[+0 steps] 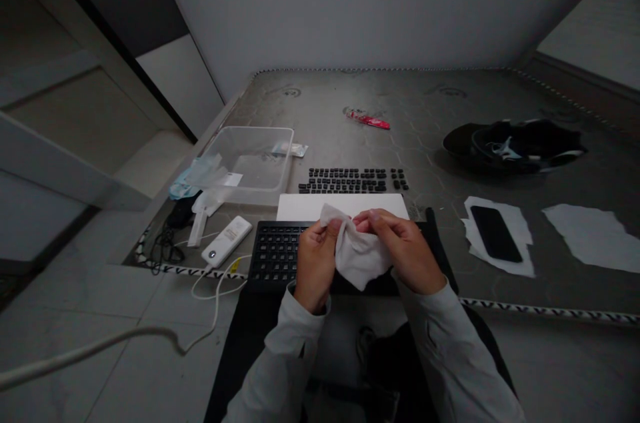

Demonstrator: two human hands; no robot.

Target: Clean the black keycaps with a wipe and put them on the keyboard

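Observation:
My left hand (317, 263) pinches one side of a white cloth or tissue (361, 259), thumb on top. Opposite it, my right hand (403, 243) has its fingers closed on the upper edge of the same white cloth, whose lower corner hangs down between the hands. If anything is wrapped in the cloth, it is hidden. Below and behind the hands lies a black keyboard base (276, 253) with its keycaps off, partly covered by my hands. A white sheet or board (300, 207) lies just beyond it, and rows of loose black keycaps (350, 179) are laid out farther back.
A clear plastic box (240, 193) stands left, near a white power bank (227, 241) with cables. On the right, a black phone (495, 233) rests on white paper (525, 263), beside another paper piece (590, 236). A black cap (465, 143) and a red packet (373, 120) lie farther back.

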